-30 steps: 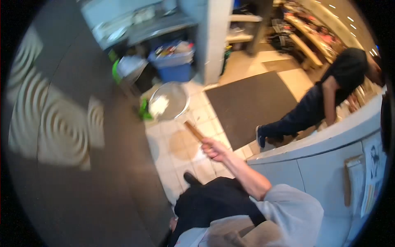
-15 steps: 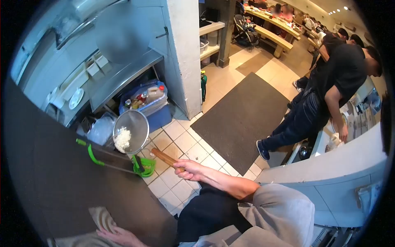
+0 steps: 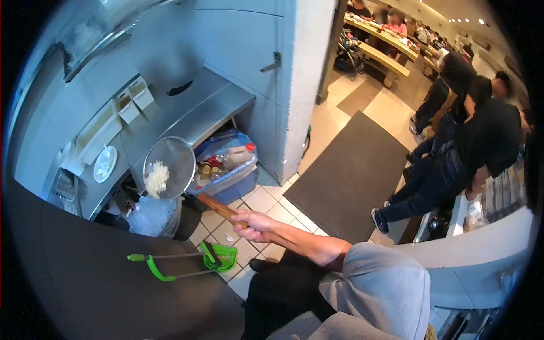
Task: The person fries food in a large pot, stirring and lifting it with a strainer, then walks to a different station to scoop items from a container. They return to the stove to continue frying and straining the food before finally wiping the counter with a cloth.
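My right hand (image 3: 253,226) is wrapped round the wooden handle (image 3: 218,208) of a round mesh strainer (image 3: 178,164), held out ahead of me to the left. A clump of white food (image 3: 157,179) lies in the strainer's left part; what kind it is cannot be told. Beneath and behind the mesh are the edge of a steel counter (image 3: 198,116) and a blue bin (image 3: 235,184) filled with bottles and cans. My left hand does not show in this view.
A green dustpan (image 3: 224,258) with a long handle lies by the dark panel at left. A clear plastic bag (image 3: 152,216) sits under the counter. A white plate (image 3: 105,164) rests on the counter. At right, people (image 3: 487,136) in dark clothes stand beside a dark mat (image 3: 340,170).
The strainer has moved left and up, toward the counter and the bin. My left hand, visible half a second ago at the bottom left, has left the view.
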The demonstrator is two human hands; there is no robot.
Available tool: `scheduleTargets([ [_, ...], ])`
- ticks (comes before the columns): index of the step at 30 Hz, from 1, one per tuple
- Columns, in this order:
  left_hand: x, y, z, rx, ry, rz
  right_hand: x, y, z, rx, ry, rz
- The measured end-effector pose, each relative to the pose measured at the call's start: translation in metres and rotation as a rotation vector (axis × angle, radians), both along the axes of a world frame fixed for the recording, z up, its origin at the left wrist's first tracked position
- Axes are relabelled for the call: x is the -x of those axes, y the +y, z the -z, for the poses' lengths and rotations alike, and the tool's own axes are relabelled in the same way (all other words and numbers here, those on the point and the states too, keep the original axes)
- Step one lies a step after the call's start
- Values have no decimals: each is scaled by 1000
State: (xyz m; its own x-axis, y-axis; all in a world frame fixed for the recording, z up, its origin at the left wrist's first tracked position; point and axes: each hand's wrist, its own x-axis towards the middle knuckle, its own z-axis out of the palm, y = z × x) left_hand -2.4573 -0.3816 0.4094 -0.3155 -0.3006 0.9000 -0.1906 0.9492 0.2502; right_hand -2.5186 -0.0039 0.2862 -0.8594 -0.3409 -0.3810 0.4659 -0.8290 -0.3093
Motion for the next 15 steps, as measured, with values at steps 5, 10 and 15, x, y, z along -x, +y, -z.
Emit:
scheduleTargets([
  [5, 88, -24, -16, 100, -83, -141, 90, 13, -21, -98, 50, 113],
  [10, 147, -59, -6, 305, -18, -389, 186, 37, -50, -134, 106, 259],
  [15, 188, -41, -10, 161, -144, -408, 291, 76, -55, -302, 219, 384],
])
